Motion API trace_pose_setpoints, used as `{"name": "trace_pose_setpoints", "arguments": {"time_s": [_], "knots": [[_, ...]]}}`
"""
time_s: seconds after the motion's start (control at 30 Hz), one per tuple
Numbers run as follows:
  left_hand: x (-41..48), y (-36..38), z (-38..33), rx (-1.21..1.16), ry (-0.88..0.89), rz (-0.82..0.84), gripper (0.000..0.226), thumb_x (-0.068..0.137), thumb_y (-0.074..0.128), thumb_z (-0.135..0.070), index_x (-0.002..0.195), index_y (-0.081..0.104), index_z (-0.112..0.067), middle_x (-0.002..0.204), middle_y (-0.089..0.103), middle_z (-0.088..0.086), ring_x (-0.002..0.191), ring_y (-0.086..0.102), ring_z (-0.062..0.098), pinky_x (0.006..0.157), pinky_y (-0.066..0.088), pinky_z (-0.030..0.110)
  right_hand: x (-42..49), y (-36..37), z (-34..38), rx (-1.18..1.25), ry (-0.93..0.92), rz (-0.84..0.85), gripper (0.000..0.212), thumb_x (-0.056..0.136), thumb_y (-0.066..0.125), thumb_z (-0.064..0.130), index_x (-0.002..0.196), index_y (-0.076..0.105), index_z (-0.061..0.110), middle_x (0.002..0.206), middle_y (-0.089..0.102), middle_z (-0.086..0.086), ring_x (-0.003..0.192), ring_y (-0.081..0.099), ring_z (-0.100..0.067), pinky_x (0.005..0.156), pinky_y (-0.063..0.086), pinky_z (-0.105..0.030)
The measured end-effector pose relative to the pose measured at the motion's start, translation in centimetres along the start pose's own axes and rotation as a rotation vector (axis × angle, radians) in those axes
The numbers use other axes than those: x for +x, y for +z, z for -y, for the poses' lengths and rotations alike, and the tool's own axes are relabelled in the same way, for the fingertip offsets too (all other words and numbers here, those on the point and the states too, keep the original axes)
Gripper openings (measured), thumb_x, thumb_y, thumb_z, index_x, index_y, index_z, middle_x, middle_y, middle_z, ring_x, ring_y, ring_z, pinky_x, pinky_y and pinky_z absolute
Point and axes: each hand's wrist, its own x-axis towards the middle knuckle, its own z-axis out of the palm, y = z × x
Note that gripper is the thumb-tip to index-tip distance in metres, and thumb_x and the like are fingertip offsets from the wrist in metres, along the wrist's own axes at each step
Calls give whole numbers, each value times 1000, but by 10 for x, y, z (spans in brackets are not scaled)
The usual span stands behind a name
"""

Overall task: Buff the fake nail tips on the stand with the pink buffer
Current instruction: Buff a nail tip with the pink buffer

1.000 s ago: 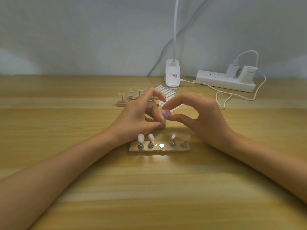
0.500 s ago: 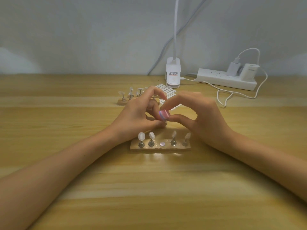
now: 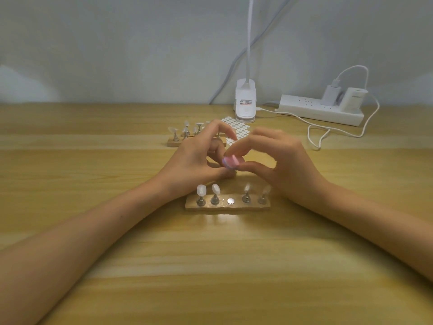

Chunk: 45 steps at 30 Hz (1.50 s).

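Wooden table (image 3: 93,184) carries the stand (image 3: 227,207). Right hand (image 3: 285,170) fingers pinch the pink buffer (image 3: 230,161). Left hand (image 3: 194,163) fingers curl; whether they grasp anything, I cannot tell.

Pink buffer (image 3: 230,162), white power strip (image 3: 321,110)

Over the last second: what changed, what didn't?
The pink buffer turned a little in the right hand's pinch: more of its pink face shows now. Nothing taken hold of or let go. The left hand stays curled close beside it; the stand keeps four tips and a bare middle spot.
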Motion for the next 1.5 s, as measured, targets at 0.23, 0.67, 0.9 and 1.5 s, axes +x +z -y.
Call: {"name": "trace_pose_setpoints", "arguments": {"time_s": [0.23, 0.67, 0.9, 1.5], "knots": [[0, 0, 0, -3, -6, 1, 51, 77, 81, 1, 117, 52, -12, 72, 67, 9, 70, 64, 7, 67, 44, 8, 0, 0, -2, -26, 4, 4, 13, 85, 77, 14, 97, 76, 8, 87, 68, 0, 81, 64, -12, 82, 51, -36], [1, 0, 2, -8, -4, -3, 49, 79, 81, -2, 116, 52, -15, 71, 67, 5, 68, 64, 4, 66, 45, 9, -2, 2, -2, -63, -35, 14, 11, 87, 76, 15, 97, 75, 10, 89, 68, -1, 84, 65, -14, 87, 48, -38], [0, 1, 3, -17, -6, -9, 49, 78, 80, -1, 115, 52, -14, 72, 67, 6, 70, 66, 3, 65, 46, 9, -1, 1, -3, -18, -24, 25, 11, 86, 77, 11, 96, 73, 8, 90, 69, -1, 85, 66, -13, 84, 51, -42], [0, 1, 1, -15, -14, -8, 49, 78, 81, 1, 116, 52, -12, 70, 67, 0, 73, 69, 5, 66, 48, 10, -1, -3, -7, -13, 7, 42, 10, 87, 75, 14, 94, 72, 7, 89, 68, 0, 83, 65, -13, 85, 51, -44]]}}
